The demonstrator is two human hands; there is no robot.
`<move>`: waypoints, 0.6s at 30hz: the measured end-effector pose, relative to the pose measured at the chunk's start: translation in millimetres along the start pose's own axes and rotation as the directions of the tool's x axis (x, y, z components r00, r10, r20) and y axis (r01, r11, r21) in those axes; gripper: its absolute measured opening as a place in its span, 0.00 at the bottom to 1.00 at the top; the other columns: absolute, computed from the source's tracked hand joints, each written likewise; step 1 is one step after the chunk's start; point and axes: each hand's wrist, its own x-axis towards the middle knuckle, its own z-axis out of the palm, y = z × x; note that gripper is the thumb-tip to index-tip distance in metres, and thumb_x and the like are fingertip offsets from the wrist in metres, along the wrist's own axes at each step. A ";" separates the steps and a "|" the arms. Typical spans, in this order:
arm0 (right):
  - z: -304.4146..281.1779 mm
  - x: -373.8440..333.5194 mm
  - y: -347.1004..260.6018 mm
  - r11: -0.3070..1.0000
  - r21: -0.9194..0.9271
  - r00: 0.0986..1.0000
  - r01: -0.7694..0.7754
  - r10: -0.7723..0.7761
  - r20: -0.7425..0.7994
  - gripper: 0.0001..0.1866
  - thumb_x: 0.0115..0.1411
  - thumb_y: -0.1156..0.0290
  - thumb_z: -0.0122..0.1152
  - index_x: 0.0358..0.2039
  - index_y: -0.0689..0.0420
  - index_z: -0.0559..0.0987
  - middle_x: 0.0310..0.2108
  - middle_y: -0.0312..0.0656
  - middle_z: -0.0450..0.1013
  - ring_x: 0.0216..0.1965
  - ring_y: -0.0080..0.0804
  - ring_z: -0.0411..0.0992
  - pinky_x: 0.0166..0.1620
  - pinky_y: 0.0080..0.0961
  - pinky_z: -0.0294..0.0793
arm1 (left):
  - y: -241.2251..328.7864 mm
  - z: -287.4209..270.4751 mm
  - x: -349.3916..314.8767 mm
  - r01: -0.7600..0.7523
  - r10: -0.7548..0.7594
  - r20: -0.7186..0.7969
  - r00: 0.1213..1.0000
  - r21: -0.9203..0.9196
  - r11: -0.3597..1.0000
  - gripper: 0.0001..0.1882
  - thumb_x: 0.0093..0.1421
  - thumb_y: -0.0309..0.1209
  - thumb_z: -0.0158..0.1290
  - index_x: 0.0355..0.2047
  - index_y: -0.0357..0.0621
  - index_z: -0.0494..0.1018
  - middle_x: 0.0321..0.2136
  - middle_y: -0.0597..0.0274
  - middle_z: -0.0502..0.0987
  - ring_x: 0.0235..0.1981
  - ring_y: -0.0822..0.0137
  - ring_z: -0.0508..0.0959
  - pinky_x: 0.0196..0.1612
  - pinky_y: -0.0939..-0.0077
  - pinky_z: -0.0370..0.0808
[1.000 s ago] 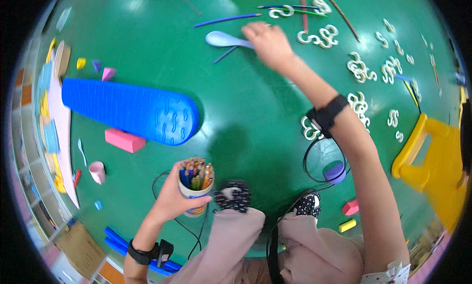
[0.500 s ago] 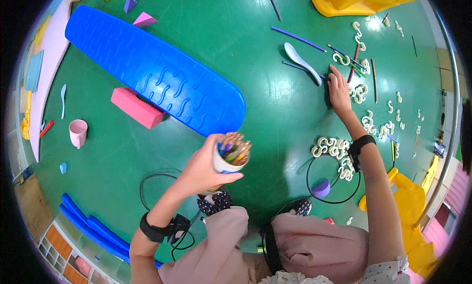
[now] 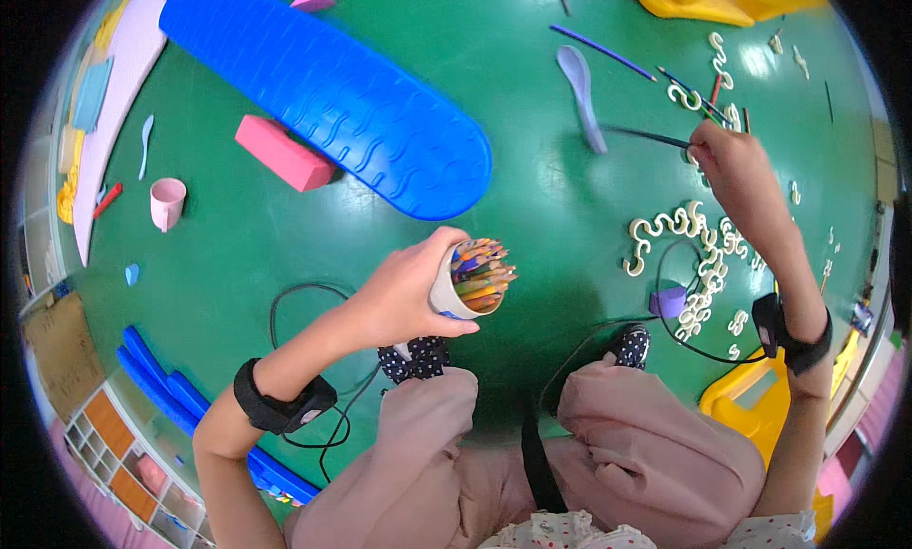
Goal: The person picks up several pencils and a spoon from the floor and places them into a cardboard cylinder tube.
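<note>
My left hand (image 3: 404, 288) is wrapped round a white cup (image 3: 444, 294), tilted to the right and packed with coloured pencils (image 3: 484, 272), their points outward. Out to the right, my right hand (image 3: 739, 169) pinches the end of a dark pencil (image 3: 646, 136) that sticks out leftward over the green floor. Beside that pencil's far end lies a pale blue spoon (image 3: 579, 93). A purple-blue pencil (image 3: 603, 50) rests beyond it. More pencils (image 3: 693, 91) lie among white S-shaped pieces (image 3: 686, 98) just past my right hand.
A long blue textured board (image 3: 380, 136) leans on a pink block (image 3: 285, 153). A pink mug (image 3: 168, 203) stands at the left. White curvy pieces (image 3: 655, 226) and a purple block (image 3: 669, 301) lie at the right, near a black cable (image 3: 608, 327) and a yellow plastic chair (image 3: 746, 397).
My right hand has taken hold of the dark pencil by the spoon and moved right with it. My left hand and the cup have shifted slightly right in the picture; the view has also moved.
</note>
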 end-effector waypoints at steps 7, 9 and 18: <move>-28.2 -50.3 -22.6 0.786 0.563 0.963 0.255 -0.258 -0.076 0.07 0.48 0.80 0.63 0.29 0.62 0.77 0.24 0.43 0.74 0.24 0.35 0.73 0.27 0.23 0.71 | 36.6 21.1 20.2 0.158 -0.160 0.175 0.972 0.025 0.987 0.45 0.37 0.37 0.70 0.52 0.38 0.57 0.44 0.56 0.70 0.48 0.67 0.70 0.53 0.72 0.65; -18.8 -50.7 -9.9 0.726 0.637 0.962 0.258 -0.253 -0.101 0.06 0.49 0.79 0.62 0.30 0.62 0.77 0.24 0.43 0.73 0.24 0.35 0.73 0.27 0.23 0.71 | 52.8 27.5 22.1 0.178 -0.166 0.171 0.971 -0.058 0.982 0.45 0.37 0.36 0.70 0.53 0.38 0.57 0.45 0.57 0.70 0.48 0.68 0.69 0.53 0.72 0.64; -3.4 -33.3 -5.1 0.604 0.637 0.872 0.478 -0.412 -0.264 0.05 0.51 0.78 0.60 0.30 0.61 0.77 0.23 0.42 0.73 0.23 0.34 0.72 0.27 0.23 0.71 | 88.7 26.1 -0.4 0.209 -0.208 0.026 0.978 -0.052 0.977 0.43 0.39 0.38 0.68 0.51 0.35 0.58 0.45 0.54 0.69 0.49 0.64 0.70 0.53 0.71 0.64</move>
